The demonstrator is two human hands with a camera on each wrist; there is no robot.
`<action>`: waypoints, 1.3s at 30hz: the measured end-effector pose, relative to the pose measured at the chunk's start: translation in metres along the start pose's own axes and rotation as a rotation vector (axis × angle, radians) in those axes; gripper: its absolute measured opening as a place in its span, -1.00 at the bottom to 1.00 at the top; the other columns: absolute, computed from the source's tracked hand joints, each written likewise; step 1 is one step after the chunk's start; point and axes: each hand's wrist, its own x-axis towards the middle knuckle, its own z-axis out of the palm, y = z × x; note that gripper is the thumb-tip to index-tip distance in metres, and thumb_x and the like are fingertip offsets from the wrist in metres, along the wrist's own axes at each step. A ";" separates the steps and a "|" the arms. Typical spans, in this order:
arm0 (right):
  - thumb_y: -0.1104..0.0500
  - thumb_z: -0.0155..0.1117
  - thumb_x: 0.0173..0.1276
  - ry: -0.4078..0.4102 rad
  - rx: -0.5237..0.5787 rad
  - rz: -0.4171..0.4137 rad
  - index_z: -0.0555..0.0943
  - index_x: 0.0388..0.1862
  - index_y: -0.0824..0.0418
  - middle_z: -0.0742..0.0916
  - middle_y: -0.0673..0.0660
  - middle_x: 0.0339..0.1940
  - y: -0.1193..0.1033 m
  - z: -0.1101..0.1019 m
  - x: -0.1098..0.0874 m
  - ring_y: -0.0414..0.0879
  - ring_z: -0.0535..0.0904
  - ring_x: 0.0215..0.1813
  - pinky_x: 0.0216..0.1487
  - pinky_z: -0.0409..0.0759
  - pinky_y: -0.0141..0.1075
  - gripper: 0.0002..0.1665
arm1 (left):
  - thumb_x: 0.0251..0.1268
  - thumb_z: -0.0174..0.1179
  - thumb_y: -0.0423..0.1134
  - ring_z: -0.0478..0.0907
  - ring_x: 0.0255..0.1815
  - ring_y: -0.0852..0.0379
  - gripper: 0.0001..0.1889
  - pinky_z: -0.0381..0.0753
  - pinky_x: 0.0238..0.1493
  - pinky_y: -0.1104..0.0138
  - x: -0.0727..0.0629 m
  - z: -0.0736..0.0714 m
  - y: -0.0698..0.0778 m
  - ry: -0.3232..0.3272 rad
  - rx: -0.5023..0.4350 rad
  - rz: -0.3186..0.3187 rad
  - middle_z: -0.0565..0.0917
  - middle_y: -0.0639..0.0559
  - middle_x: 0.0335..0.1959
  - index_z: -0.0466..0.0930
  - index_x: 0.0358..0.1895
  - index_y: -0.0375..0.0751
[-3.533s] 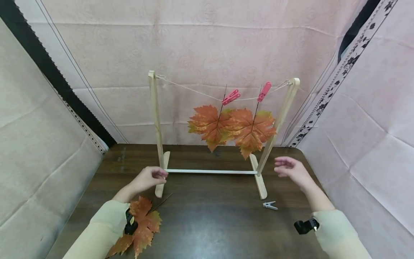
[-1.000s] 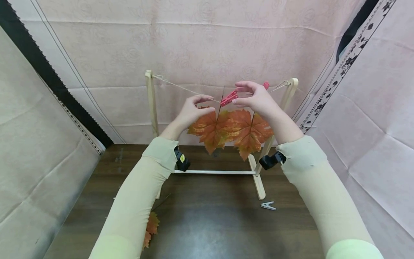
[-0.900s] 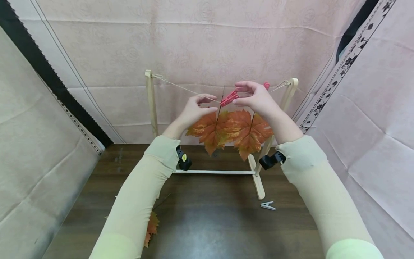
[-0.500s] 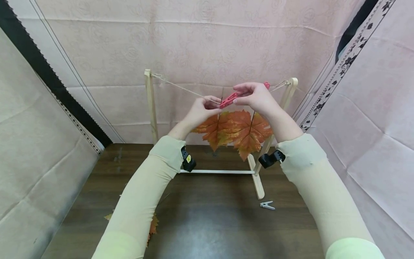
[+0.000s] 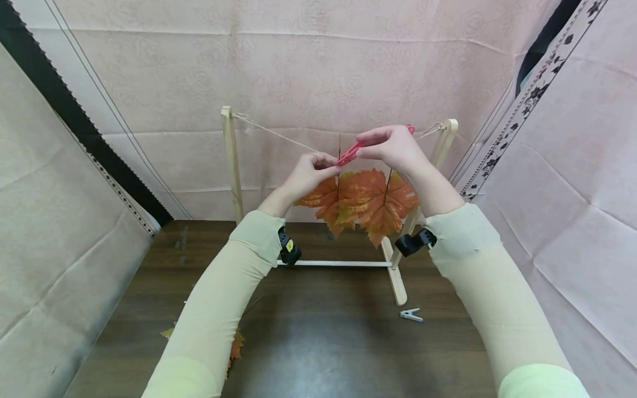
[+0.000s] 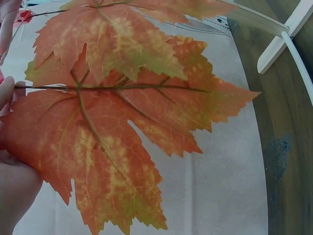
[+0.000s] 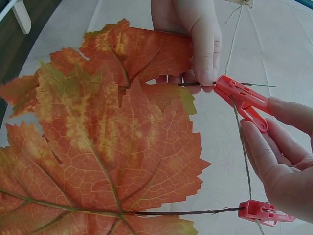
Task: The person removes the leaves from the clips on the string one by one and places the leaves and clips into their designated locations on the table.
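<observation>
- Right hand [image 5: 393, 148], head view?
- Pinching a pink peg [image 5: 350, 153] at the string [image 5: 278, 134]; left hand [image 5: 309, 172] pinches the stem [image 5: 339, 143] of a leaf [image 5: 320, 196] beside it. Brown table [image 5: 318, 331], pale cloth [image 5: 298, 72] behind.
- Left wrist?
- Fine veins [image 6: 122, 88], less clear from the head.
- Right wrist?
- Second peg [image 7: 251, 211] clipped on another stem [image 7: 183, 213], mostly hidden in the head view.

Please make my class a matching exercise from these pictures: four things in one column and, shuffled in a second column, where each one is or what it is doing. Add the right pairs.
Column 1
1. Grey clothespin
2. Right hand
3. White bar
4. Left hand

Column 2
A. Pinching the stem of a leaf
B. Lying on the table
C. Low on the wooden stand
D. Holding a pink clothespin by its handles

Right pairs: 1-B, 2-D, 3-C, 4-A
</observation>
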 end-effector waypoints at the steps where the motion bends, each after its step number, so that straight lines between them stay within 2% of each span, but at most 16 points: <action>1: 0.20 0.32 0.23 0.002 -0.002 0.002 0.54 0.14 0.27 0.67 0.20 0.07 0.000 0.000 0.000 -0.07 0.58 0.07 0.28 0.40 -0.16 -0.52 | 0.28 0.18 -0.28 0.49 -0.23 0.12 -0.76 0.51 -0.13 0.39 0.000 0.000 0.000 0.000 -0.003 -0.001 0.65 -0.18 -0.15 0.61 -0.07 -0.34; 8: 0.16 0.33 0.22 0.007 -0.018 -0.009 0.55 0.14 0.25 0.68 0.19 0.04 0.000 -0.001 0.000 -0.10 0.59 0.03 0.24 0.43 -0.16 -0.51 | 0.29 0.16 -0.24 0.53 -0.24 0.11 -0.76 0.54 -0.10 0.37 0.000 -0.001 -0.001 -0.015 -0.012 0.016 0.66 -0.16 -0.21 0.63 -0.09 -0.32; 17: 0.14 0.38 0.17 0.062 -0.024 -0.013 0.60 0.07 0.22 0.72 0.11 -0.06 0.001 0.001 0.000 -0.15 0.60 -0.04 0.20 0.46 -0.17 -0.54 | 0.28 0.17 -0.27 0.51 -0.30 0.14 -0.78 0.55 -0.13 0.39 0.000 -0.003 0.003 -0.028 -0.010 0.020 0.67 -0.14 -0.30 0.64 -0.13 -0.35; 22: 0.15 0.40 0.15 0.082 -0.006 -0.031 0.63 0.03 0.24 0.75 0.03 -0.18 0.002 0.001 -0.001 -0.20 0.61 -0.12 0.18 0.47 -0.17 -0.56 | 0.26 0.18 -0.29 0.52 -0.31 0.14 -0.80 0.57 -0.13 0.38 -0.002 -0.004 0.006 -0.027 -0.021 0.012 0.68 -0.14 -0.30 0.65 -0.16 -0.36; 26: 0.18 0.42 0.12 0.104 0.018 -0.044 0.64 0.00 0.27 0.74 -0.13 -0.36 0.001 0.000 -0.002 -0.26 0.61 -0.18 0.16 0.46 -0.19 -0.57 | 0.26 0.18 -0.30 0.54 -0.31 0.16 -0.80 0.58 -0.16 0.40 -0.002 -0.004 0.008 -0.028 -0.017 0.023 0.68 -0.16 -0.27 0.64 -0.18 -0.39; 30: 0.21 0.41 0.13 0.128 0.043 -0.054 0.64 -0.03 0.30 0.70 -0.24 -0.48 0.000 -0.003 -0.003 -0.31 0.60 -0.25 0.00 0.50 -0.35 -0.60 | 0.26 0.18 -0.30 0.54 -0.35 0.18 -0.80 0.56 -0.20 0.42 -0.004 -0.005 0.008 -0.025 0.005 0.033 0.68 -0.15 -0.31 0.64 -0.20 -0.40; 33: 0.22 0.39 0.16 0.142 0.060 -0.057 0.64 -0.04 0.32 0.70 -0.24 -0.48 -0.001 -0.004 -0.004 -0.32 0.60 -0.27 -0.12 0.52 -0.45 -0.63 | 0.26 0.19 -0.31 0.55 -0.38 0.19 -0.81 0.57 -0.22 0.41 -0.006 -0.006 0.007 -0.032 0.015 0.037 0.68 -0.11 -0.36 0.64 -0.21 -0.40; 39: 0.21 0.38 0.17 0.156 0.111 -0.042 0.63 -0.02 0.32 0.70 -0.19 -0.41 -0.004 -0.006 -0.008 -0.32 0.62 -0.24 -0.07 0.53 -0.41 -0.61 | 0.26 0.18 -0.31 0.56 -0.39 0.18 -0.84 0.57 -0.23 0.39 -0.009 -0.009 0.006 -0.041 0.025 0.043 0.68 -0.07 -0.41 0.65 -0.24 -0.37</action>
